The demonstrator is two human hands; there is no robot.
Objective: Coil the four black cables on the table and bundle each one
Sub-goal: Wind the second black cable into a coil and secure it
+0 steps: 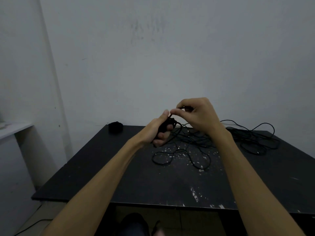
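Two bare forearms reach forward from the bottom edge over a scuffed, matte black rectangular table point(129, 181) set against a pale grey wall point(170, 48). Loose black cables point(245, 140) sprawl in tangled loops over the table's far right part. A finished black coiled bundle point(115, 127) lies at the far left corner. The left hand point(159, 131) grips a partly wound black coil point(166, 126) above the table, fingers curled round it. The right hand point(196, 114) pinches that coil's thin free end point(185, 108) between thumb and fingertips.
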